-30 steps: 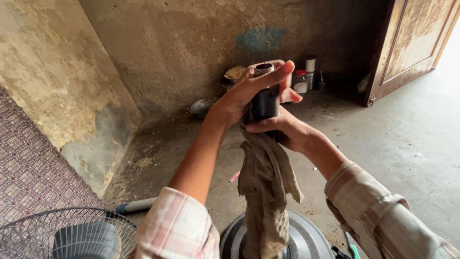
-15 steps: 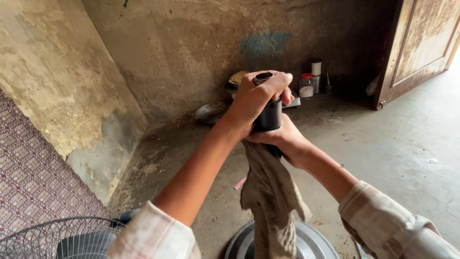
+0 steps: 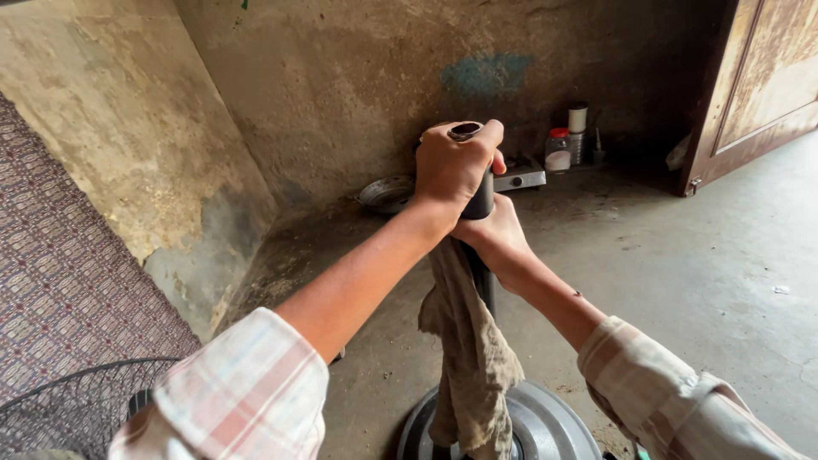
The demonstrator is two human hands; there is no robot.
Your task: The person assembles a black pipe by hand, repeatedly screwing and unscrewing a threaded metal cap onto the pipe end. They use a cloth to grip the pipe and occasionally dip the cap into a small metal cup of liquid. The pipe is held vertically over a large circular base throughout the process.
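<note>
An upright dark metal pole (image 3: 481, 200) rises from a round grey base (image 3: 545, 422) on the floor. My left hand (image 3: 452, 166) is closed around the pole's open top end. Just below it, my right hand (image 3: 494, 238) grips the pole together with a dirty beige rag (image 3: 469, 358), which hangs down along the pole to the base.
A wire fan guard (image 3: 72, 409) lies at the lower left by a patterned mat (image 3: 60, 264). Against the back wall stand a metal bowl (image 3: 385, 194), a small flat stove (image 3: 521, 177) and jars (image 3: 558, 149). A brown door (image 3: 763, 85) stands at the right.
My left hand has closed from a loose fingertip hold into a full grip over the pole's top. The camera has moved closer and tilted down.
</note>
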